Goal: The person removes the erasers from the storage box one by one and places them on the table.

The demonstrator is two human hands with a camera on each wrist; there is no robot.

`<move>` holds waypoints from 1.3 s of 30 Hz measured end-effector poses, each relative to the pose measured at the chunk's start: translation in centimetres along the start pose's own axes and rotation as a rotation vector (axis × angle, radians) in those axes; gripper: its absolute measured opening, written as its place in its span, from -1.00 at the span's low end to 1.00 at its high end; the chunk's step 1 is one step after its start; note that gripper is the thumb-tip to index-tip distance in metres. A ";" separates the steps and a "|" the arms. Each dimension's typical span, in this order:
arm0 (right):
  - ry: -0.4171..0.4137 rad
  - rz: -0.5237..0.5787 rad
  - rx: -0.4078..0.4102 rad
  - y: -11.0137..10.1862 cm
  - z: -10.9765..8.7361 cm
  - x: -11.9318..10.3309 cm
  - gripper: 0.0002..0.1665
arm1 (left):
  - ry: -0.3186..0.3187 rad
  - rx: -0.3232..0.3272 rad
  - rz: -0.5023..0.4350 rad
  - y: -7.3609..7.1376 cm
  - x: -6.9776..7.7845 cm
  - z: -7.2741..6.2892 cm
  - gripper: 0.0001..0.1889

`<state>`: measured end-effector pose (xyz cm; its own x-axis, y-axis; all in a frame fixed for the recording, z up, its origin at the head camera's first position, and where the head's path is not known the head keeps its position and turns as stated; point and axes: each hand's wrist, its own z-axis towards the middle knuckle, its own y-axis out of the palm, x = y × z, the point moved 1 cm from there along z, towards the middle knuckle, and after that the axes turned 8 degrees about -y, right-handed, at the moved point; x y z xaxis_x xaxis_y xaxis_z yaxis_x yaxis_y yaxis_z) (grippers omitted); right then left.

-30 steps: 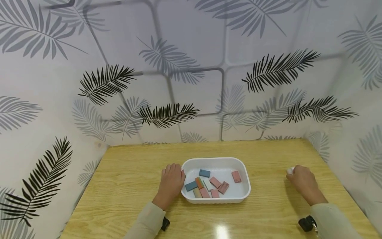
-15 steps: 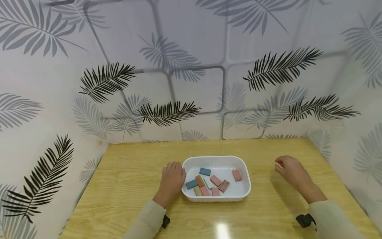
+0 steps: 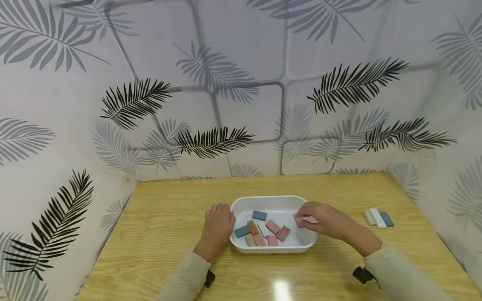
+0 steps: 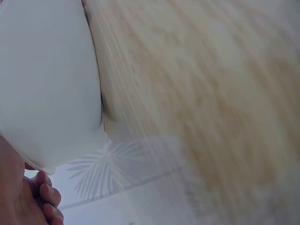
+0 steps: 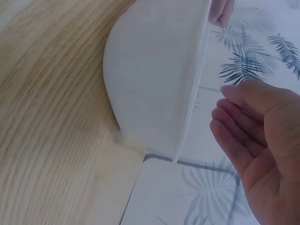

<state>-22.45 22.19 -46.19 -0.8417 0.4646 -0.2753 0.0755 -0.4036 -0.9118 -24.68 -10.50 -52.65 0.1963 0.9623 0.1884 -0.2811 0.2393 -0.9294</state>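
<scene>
A white plastic tub (image 3: 241,250) on the table holds several small, eraser-like rectangular blocks. My left hand (image 3: 216,228) holds the tub's left rim, its thumb over the edge. In the left wrist view, the fingers (image 4: 49,194) curl beside the rim. My right hand (image 3: 324,218) reaches over the right rim, fingertips right at a pink block (image 3: 298,220) that they partly cover. In the right wrist view, the right hand (image 5: 253,126) shows thumb and fingers apart, with nothing visible between them. Inside lie blue (image 3: 259,215), orange (image 3: 252,227) and other pink blocks (image 3: 273,226).
To the right on the wooden table (image 3: 169,209) lie a white block (image 3: 378,218), a cream block (image 3: 369,217) and a blue block (image 3: 386,219), close together. Leaf-patterned walls (image 3: 244,104) enclose the back and sides.
My right hand has let go of the white block at the right and moved left to the pink block in the tub. The left hand stays on the rim.
</scene>
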 end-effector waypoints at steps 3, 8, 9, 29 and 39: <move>-0.041 0.013 -0.028 0.7 0.9 -0.2 -0.83 | 0.008 0.010 -0.004 -0.1 0.0 0.0 -0.77; -0.030 0.056 -0.127 1.7 1.7 -0.1 -0.79 | 0.010 0.011 -0.003 -0.2 0.1 0.0 -0.78; -0.026 0.060 -0.151 1.9 1.7 -0.1 -0.78 | 0.008 0.010 -0.004 -0.2 0.1 0.0 -0.78; -0.033 0.014 -0.267 5.7 3.0 0.4 -0.77 | -0.002 -0.011 0.004 -0.4 0.2 -0.1 -0.78; -0.062 -0.029 -0.223 6.2 3.4 0.9 -0.81 | -0.006 -0.009 -0.005 -0.3 0.1 0.0 -0.79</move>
<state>-24.58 17.44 -51.11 -0.8761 0.4209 -0.2352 0.1615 -0.2034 -0.9657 -24.53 -10.45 -52.31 0.1925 0.9617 0.1950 -0.2712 0.2431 -0.9313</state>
